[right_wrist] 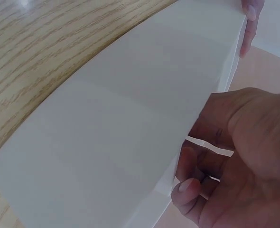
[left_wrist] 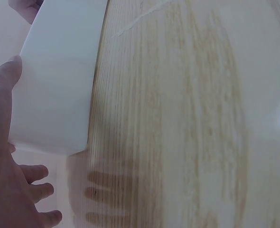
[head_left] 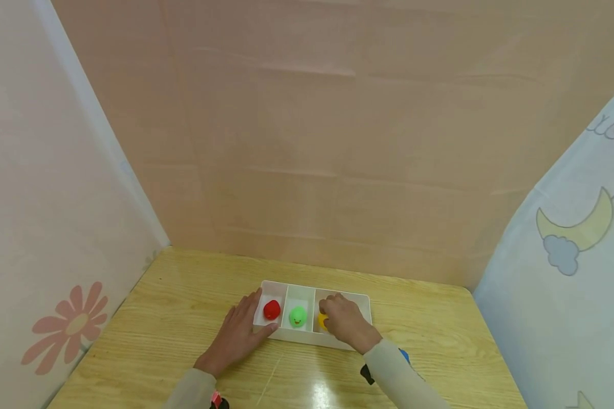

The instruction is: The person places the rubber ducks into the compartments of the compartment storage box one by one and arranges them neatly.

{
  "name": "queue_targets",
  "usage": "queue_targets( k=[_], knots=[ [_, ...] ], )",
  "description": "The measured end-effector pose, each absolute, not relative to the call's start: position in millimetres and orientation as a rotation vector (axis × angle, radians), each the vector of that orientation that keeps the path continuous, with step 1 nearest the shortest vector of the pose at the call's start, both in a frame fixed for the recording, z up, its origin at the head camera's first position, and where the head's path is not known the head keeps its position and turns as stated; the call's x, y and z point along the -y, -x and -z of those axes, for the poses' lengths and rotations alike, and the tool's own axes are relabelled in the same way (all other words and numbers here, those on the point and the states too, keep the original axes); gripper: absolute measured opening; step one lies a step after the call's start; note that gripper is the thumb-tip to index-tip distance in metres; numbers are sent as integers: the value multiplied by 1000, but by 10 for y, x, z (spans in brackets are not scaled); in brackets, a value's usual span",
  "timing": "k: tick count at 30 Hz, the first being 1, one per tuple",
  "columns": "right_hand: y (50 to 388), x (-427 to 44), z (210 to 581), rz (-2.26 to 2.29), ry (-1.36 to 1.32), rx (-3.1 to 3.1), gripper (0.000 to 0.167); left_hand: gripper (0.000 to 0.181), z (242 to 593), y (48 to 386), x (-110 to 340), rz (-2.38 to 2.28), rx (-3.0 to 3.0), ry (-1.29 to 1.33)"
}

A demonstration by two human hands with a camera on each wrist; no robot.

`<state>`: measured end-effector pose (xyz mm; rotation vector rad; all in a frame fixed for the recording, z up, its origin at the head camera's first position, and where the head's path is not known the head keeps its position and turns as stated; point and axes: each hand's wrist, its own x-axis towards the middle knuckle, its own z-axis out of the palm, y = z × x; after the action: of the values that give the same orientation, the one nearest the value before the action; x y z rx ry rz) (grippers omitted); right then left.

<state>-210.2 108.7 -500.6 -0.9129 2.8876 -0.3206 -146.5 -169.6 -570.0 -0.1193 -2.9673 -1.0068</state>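
A white divided tray (head_left: 307, 336) lies on the table with its long side toward me. In its left compartment sits a red ball (head_left: 272, 310); the middle one holds a light green ball (head_left: 298, 316) with a smiling face. My left hand (head_left: 239, 332) rests against the tray's left end, fingers extended along the side and thumb touching the front rim. My right hand (head_left: 345, 321) reaches into the right compartment, its curled fingers holding a yellow ball (head_left: 322, 321) that they partly cover. The tray's wall hides that ball in the right wrist view.
The wooden table (head_left: 184, 295) runs back to a plain pinkish-tan backdrop (head_left: 312, 142). Printed cloth hangs at either side, a flower (head_left: 77, 325) on the left and a moon (head_left: 580, 227) on the right. Straps sit at both wrists.
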Motion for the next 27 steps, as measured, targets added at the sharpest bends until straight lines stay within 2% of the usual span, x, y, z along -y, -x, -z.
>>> queue_targets(
  k=[4,10,17,27],
  knots=[
    [2110,-1099,4997,339,907,-2881,7,102,5710,1464,1699,1011,2966,122],
    [2126,-1159,4919,418,833,-2847,16,102,5702,1467,1704,1010,2969,126],
    [2157,-1291,4814,508,821,-2859,18,103,5679,1466,1710,1006,2974,129],
    [2094,-1496,4640,637,648,-2870,21,103,5685,1467,1712,1012,2987,128]
  ],
)
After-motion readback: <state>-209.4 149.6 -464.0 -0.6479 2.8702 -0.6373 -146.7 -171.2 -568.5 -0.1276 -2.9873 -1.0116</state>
